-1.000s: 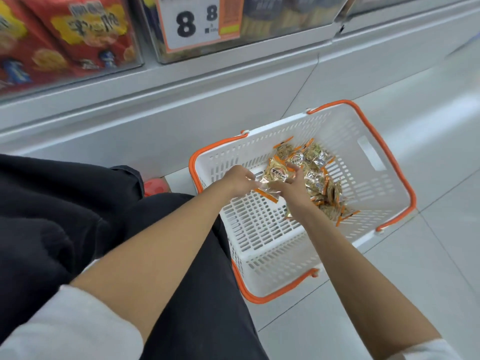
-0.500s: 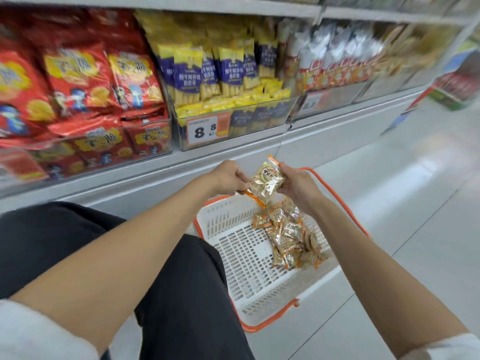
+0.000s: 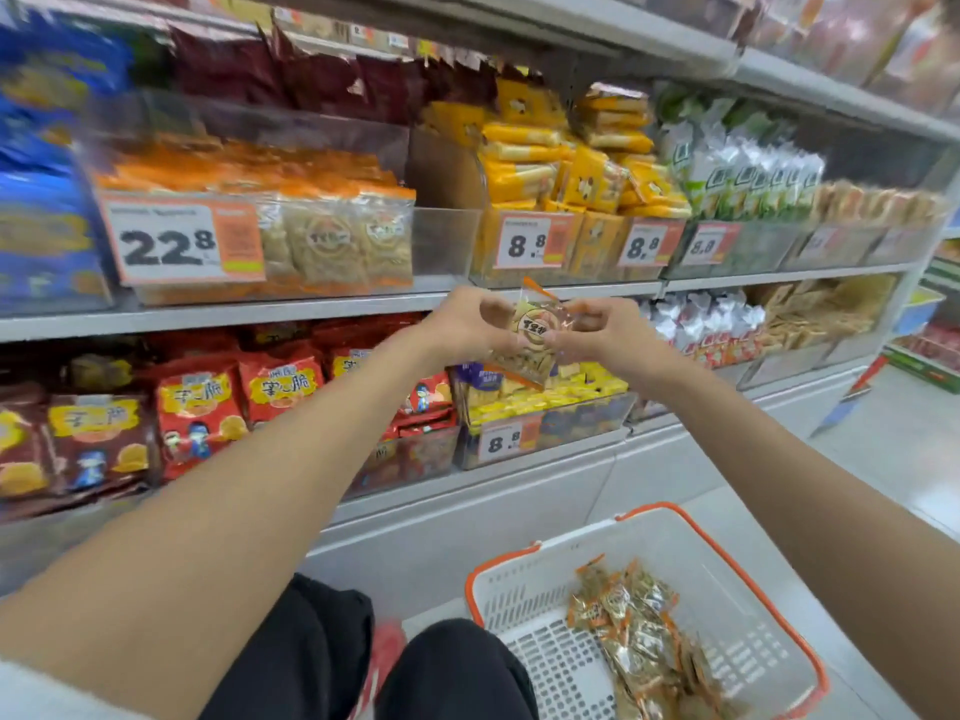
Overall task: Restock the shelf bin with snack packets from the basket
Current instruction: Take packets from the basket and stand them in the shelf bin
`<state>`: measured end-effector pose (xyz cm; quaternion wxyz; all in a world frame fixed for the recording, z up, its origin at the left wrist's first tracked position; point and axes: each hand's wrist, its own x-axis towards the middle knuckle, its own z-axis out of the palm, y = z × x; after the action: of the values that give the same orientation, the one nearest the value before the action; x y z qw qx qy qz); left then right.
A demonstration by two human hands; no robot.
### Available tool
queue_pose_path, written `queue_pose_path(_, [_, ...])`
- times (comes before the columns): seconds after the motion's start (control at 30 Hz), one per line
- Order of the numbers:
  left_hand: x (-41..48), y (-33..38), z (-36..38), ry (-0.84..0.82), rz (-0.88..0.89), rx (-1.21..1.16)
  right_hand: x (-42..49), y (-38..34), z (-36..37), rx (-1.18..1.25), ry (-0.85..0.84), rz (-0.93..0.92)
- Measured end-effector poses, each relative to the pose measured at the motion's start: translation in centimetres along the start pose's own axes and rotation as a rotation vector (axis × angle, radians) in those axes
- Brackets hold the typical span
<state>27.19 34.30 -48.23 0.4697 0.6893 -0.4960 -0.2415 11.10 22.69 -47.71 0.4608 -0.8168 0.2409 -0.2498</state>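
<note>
Your left hand (image 3: 462, 324) and right hand (image 3: 597, 330) hold one small clear snack packet with orange-trimmed edges (image 3: 535, 340) between them. Each hand's curled fingers pinch one side of it. The packet hangs upright in the air, tilted slightly. It sits just below and to the right of the clear plastic shelf bin (image 3: 441, 241) that carries a large white and orange price tag reading 22.8 (image 3: 182, 241).

Pale orange-topped packets (image 3: 332, 236) stand in rows in that bin, filling its left and middle. At the bin's right end, the nearest part to your hands, only clear wall shows, with open space behind it. The grey metal shelf edge (image 3: 260, 314) runs directly under the bin, level with your knuckles.

Touching the bin's right side is a second clear bin heaped with yellow packs (image 3: 545, 163). On the shelf below the bin stand red crisp bags (image 3: 197, 413).

Well below the bin and to its right, a white slotted plastic basket with an orange rim (image 3: 727, 574) sits on the pale tiled floor (image 3: 893, 449). A loose pile of matching orange-trimmed packets (image 3: 644, 631) lies along its right half, and its left half shows bare slats. Your knees in black trousers (image 3: 452, 667) are just left of the basket. Open floor stretches away to the right of the shelving.
</note>
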Motion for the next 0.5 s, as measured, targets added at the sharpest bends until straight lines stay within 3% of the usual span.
queue_pose_path(0.13, [0.3, 3.7, -7.6, 0.159, 0.123, -0.007, 3.8, -7.3, 1.2, -0.022, 0.079, -0.189])
queue_pose_path(0.27, [1.2, 6.0, -13.5, 0.311, 0.241, 0.131, 8.8, -12.3, 2.6, -0.105, 0.121, -0.382])
queue_pose_path(0.4, [2.8, 5.4, -16.3, 0.394, 0.193, 0.269, 13.5, -13.2, 5.0, -0.237, 0.157, -0.422])
queue_pose_path(0.5, [3.6, 3.3, -17.1, 0.316, 0.063, 0.499, 14.9, -11.8, 6.9, -0.337, -0.002, -0.338])
